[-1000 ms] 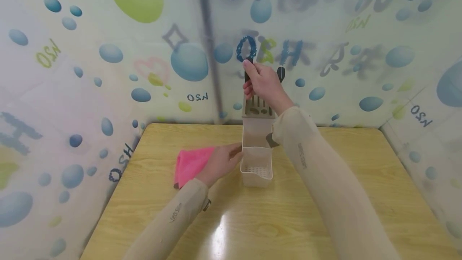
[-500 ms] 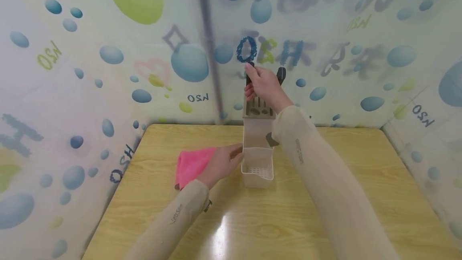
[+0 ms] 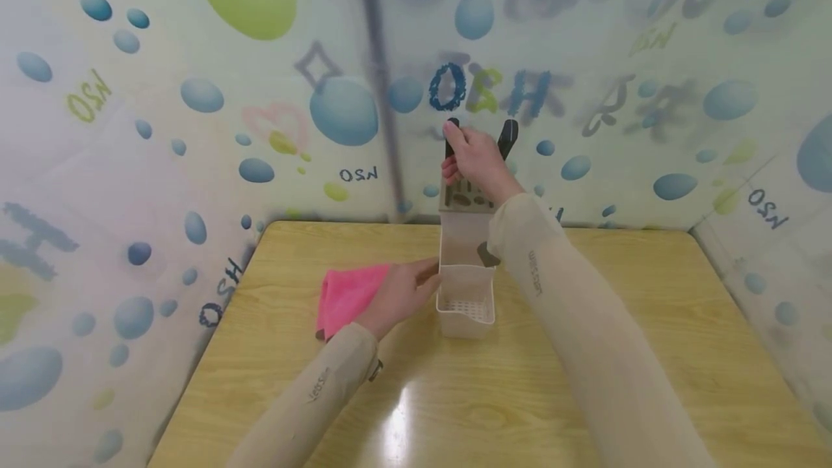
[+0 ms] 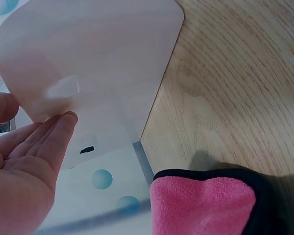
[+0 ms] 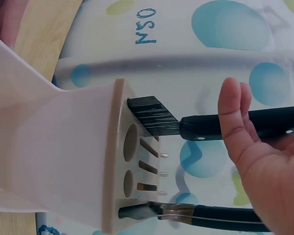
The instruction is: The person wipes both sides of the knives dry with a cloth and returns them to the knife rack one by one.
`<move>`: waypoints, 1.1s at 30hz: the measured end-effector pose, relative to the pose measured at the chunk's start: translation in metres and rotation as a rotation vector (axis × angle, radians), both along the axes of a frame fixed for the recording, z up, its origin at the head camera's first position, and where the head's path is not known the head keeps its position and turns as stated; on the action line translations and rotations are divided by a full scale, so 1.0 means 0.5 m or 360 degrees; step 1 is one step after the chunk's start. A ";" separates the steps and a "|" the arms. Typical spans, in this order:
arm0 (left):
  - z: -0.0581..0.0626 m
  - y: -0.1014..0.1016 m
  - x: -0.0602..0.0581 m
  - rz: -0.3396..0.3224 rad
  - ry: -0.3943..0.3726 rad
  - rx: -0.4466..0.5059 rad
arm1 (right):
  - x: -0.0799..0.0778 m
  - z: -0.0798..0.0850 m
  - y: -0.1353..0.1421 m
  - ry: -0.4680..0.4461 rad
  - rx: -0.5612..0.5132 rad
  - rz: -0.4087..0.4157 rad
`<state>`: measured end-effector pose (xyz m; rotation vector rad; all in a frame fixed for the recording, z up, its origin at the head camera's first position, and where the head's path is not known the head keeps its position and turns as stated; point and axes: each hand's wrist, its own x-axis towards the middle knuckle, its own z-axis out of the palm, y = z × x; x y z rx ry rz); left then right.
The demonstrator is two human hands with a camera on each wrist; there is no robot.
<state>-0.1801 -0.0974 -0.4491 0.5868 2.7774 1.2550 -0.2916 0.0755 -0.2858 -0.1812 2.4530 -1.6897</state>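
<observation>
A tall white plastic knife holder (image 3: 463, 237) with a slotted beige top (image 5: 118, 161) stands at the middle back of the table. Above it, my right hand (image 3: 479, 157) grips the black handle of a knife (image 5: 206, 127). That knife's dark, broad blade (image 5: 154, 117) is partly sunk in a slot at one edge of the top. A second black-handled knife (image 5: 225, 218) sits in the slot at the opposite edge. My left hand (image 3: 399, 295) touches the holder's left side, its nearly straight fingertips (image 4: 66, 120) against the smooth wall.
A pink cloth (image 3: 347, 298) with dark edging lies left of the holder, beside my left wrist. An open basket section (image 3: 465, 309) with a perforated bottom forms the holder's front. The patterned wall (image 3: 312, 193) rises right behind the wooden table (image 3: 552, 396).
My right hand has come down a little with the knife, whose handle now stands lower above the holder. My left hand has stayed at the holder's side.
</observation>
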 end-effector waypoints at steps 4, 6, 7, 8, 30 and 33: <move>0.000 0.000 -0.001 -0.0003 -0.0008 -0.0001 | -0.004 -0.007 0.001 -0.0033 -0.0010 0.0020; 0.001 0.000 -0.001 -0.0011 -0.0010 -0.0001 | -0.006 -0.010 0.001 -0.0048 -0.0009 0.0033; 0.001 0.000 -0.001 -0.0013 -0.0016 -0.0003 | -0.007 -0.012 0.002 -0.0058 0.0002 0.0037; 0.002 0.000 -0.001 -0.0015 -0.0022 -0.0005 | -0.006 -0.013 0.002 -0.0064 0.0009 0.0040; 0.004 0.001 0.001 -0.0033 -0.0047 0.0053 | -0.014 -0.047 0.000 -0.0154 -0.0021 0.0018; 0.004 0.000 0.001 -0.0031 -0.0057 0.0055 | -0.011 -0.045 0.000 -0.0145 0.0002 0.0030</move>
